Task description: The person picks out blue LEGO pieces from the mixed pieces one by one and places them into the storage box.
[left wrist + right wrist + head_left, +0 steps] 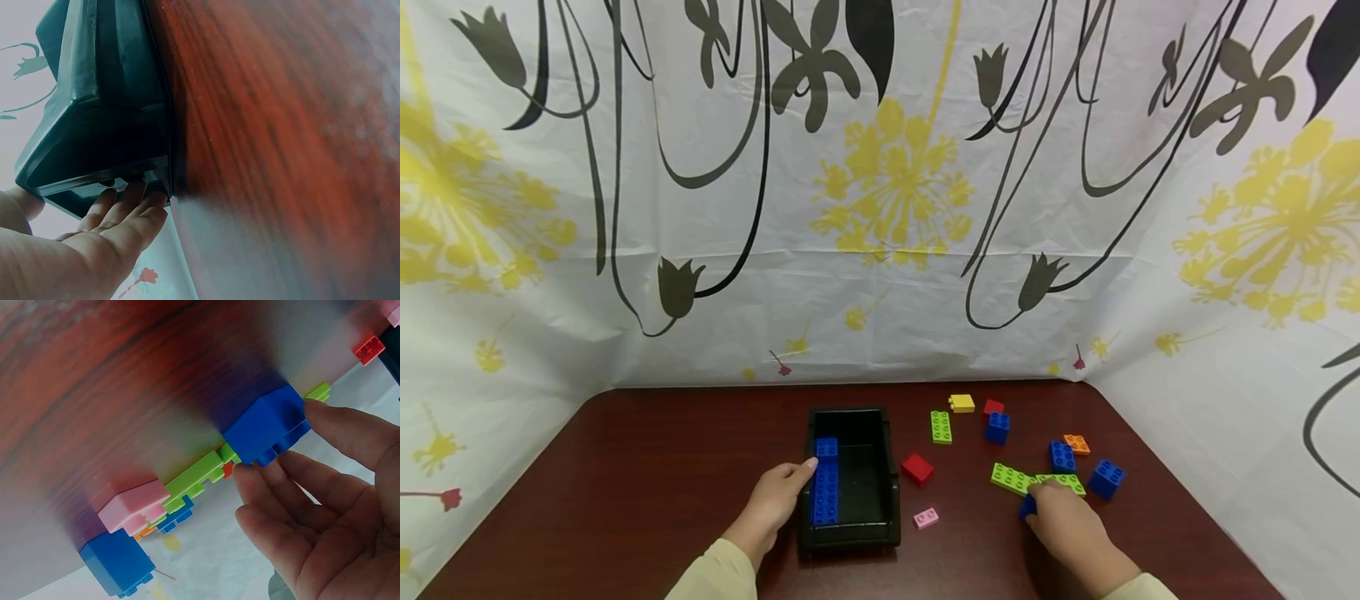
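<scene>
On the left, the left hand [772, 498] is laid against the outer wall of the black bin [891, 467], its fingers [128, 206] straight and close together, pressed flat to the side, with the thumb tip at the rim. Just inside that wall, beside the thumb, a long blue brick [825, 492] is seen lying with its long axis running away from the person, a shorter blue one [827, 447] at its far end.

Past the bin's right wall a red brick [917, 468] and a small pink brick [926, 518] are found on the table [647, 467], well apart from either hand.

On the right, the blue brick [265, 425] is pinched by the right hand [1067, 525]: the thumb is set on one side, the fingertips [250, 478] on the other, studs toward the palm. It sits at the very tips of the fingers, and this hand is plainly the nearer one. Directly behind it two long green bricks [1011, 478] are laid end to end, touching or nearly so, across the line of the fingers. Further blue bricks [1106, 479] and an orange one [1077, 443] are crowded just beyond, so little room is left around the pinched piece.
</scene>
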Action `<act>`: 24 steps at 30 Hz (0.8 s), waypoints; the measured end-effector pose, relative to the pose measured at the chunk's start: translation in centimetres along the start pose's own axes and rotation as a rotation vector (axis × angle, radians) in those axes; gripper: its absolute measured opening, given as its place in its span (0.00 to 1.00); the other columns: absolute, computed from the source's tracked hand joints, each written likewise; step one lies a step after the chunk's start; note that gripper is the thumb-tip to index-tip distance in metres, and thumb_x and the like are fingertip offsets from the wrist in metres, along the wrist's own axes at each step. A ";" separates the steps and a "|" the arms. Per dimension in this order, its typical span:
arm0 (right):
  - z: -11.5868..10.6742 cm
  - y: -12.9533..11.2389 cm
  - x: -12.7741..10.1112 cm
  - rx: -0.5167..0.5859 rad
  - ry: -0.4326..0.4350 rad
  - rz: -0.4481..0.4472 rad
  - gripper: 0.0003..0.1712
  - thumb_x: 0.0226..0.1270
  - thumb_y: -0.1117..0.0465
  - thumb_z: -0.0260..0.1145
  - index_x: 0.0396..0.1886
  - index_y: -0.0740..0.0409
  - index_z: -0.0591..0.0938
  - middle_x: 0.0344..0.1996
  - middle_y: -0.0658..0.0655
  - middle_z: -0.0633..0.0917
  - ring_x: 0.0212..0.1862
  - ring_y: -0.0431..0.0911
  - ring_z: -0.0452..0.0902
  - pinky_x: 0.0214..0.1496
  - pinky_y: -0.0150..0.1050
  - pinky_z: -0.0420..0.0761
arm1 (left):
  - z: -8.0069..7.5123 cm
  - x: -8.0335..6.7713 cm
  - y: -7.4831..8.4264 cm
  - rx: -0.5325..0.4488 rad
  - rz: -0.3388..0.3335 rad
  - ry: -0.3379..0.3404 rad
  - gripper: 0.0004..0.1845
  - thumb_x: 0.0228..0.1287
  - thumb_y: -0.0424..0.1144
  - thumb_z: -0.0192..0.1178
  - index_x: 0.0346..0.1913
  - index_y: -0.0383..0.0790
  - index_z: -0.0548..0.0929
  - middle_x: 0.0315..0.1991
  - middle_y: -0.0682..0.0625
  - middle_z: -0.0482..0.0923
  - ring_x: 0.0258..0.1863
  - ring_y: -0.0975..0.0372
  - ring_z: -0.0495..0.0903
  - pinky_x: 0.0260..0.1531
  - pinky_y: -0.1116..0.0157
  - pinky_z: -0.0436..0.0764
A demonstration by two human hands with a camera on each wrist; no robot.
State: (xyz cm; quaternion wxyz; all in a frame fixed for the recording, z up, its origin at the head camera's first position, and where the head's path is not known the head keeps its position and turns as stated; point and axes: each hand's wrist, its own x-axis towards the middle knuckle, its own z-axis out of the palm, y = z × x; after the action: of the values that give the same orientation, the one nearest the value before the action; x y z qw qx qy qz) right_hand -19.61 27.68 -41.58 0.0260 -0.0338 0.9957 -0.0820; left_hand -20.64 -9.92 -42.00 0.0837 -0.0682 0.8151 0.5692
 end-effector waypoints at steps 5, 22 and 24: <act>-0.1 0.1 0.1 0.017 -0.023 0.014 0.16 0.57 0.66 0.71 0.45 0.69 0.82 0.38 0.60 0.83 0.42 0.52 0.80 0.46 0.55 0.81 | 0.0 0.0 0.0 -0.002 0.004 0.001 0.40 0.71 0.61 0.47 0.63 0.23 0.69 0.60 0.28 0.69 0.59 0.36 0.69 0.53 0.41 0.73; -0.2 0.0 0.3 0.050 -0.026 0.016 0.13 0.57 0.67 0.71 0.42 0.66 0.83 0.37 0.57 0.84 0.39 0.48 0.79 0.46 0.54 0.81 | -0.1 -0.2 0.1 -0.003 0.012 0.002 0.39 0.72 0.60 0.48 0.63 0.23 0.69 0.60 0.28 0.70 0.58 0.36 0.70 0.53 0.41 0.73; -0.2 -0.1 0.2 0.052 -0.019 0.011 0.13 0.57 0.67 0.72 0.42 0.66 0.83 0.36 0.57 0.84 0.39 0.48 0.79 0.45 0.54 0.81 | -0.1 -0.2 0.1 -0.001 0.011 0.001 0.39 0.72 0.60 0.48 0.63 0.23 0.69 0.60 0.28 0.70 0.58 0.36 0.70 0.53 0.41 0.73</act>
State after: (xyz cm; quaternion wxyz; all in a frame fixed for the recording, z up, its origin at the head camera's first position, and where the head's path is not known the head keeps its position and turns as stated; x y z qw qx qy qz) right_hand -19.84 27.64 -41.38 0.0369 -0.0287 0.9931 -0.1074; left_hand -20.51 -9.96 -41.86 0.0802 -0.0643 0.8152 0.5700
